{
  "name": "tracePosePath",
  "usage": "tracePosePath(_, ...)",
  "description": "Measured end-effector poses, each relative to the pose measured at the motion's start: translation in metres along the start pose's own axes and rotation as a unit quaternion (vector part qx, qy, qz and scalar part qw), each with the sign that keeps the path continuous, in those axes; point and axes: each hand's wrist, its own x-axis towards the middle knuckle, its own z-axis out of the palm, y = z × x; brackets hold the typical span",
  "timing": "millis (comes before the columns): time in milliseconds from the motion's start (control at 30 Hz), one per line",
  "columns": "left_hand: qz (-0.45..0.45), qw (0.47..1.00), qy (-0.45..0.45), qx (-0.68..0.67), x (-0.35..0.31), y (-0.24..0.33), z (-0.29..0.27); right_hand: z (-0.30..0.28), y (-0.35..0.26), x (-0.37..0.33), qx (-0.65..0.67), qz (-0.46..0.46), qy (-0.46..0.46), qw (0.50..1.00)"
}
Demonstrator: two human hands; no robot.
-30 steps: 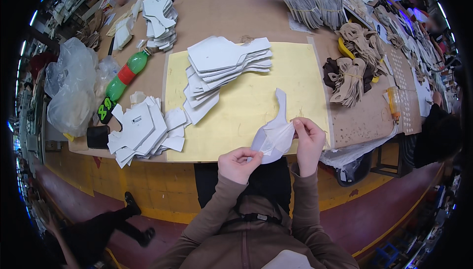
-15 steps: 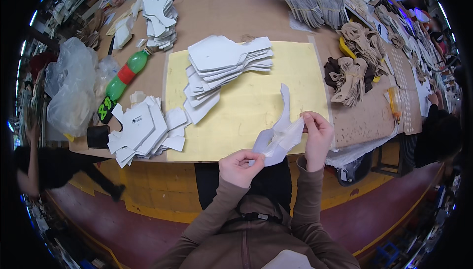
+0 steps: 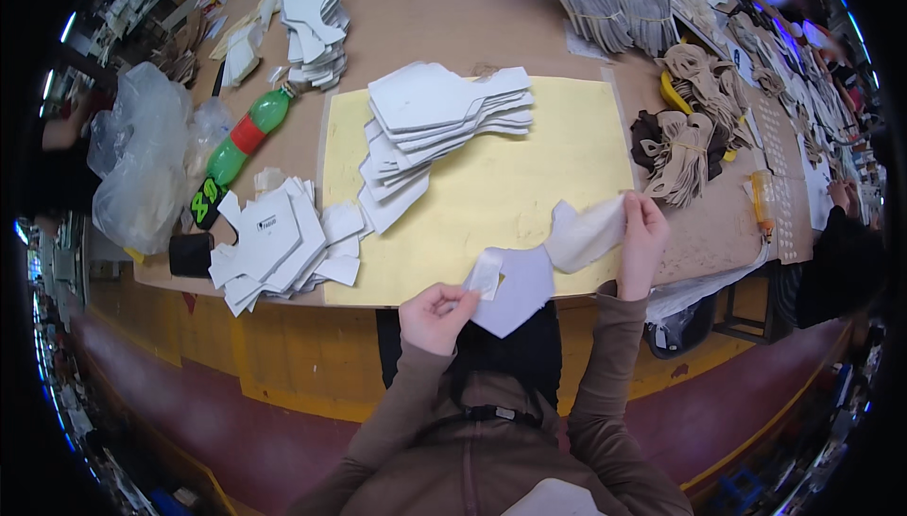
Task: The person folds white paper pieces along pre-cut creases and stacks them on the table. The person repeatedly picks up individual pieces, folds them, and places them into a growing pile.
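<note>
Between my two hands, over the near edge of the yellow sheet (image 3: 472, 223), stretches a pale lilac cut piece (image 3: 522, 287). It is wide at the left, narrows in the middle, and turns cream toward the right end. My left hand (image 3: 437, 318) pinches its left edge, beside a small whitish flap. My right hand (image 3: 645, 240) pinches the upper corner of the cream end, higher and farther right. Whether the cream part is a separate layer, I cannot tell. Just beyond lies a fanned stack of white cut pieces (image 3: 420, 105).
Another pile of white pieces (image 3: 269, 237) lies at the left, near a green bottle (image 3: 246, 138), a dark wallet-like object (image 3: 191, 255) and a clear plastic bag (image 3: 142, 162). Tan bundles (image 3: 682, 152) sit at the right. Grey banded stacks (image 3: 605, 6) stand at the back.
My hands have moved apart, the right one up and rightward, the left one slightly left. The piece, bunched and folded before, is now spread out between them.
</note>
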Motion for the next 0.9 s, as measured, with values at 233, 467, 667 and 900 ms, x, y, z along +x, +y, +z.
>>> tracePosePath(233, 0.000, 1.000, -0.012, -0.002, 0.021, 0.006, -0.018, 0.006, -0.026, -0.036, -0.183, -0.233, 0.084, 0.952)
tracePosePath(467, 0.001, 0.999, -0.029, -0.020, 0.025, 0.011, -0.019, 0.032, -0.043, -0.104, -0.144, -0.261, -0.254, 0.920)
tracePosePath(667, 0.020, 0.997, -0.078, -0.021, 0.012, 0.025, -0.011, 0.055, -0.039, -0.121, -0.136, -0.345, -0.279, 0.886)
tracePosePath(900, 0.066, 0.997, -0.037, 0.025, 0.009, 0.032, -0.020, 0.046, -0.043, -0.119, 0.075, -0.104, -0.200, 0.971)
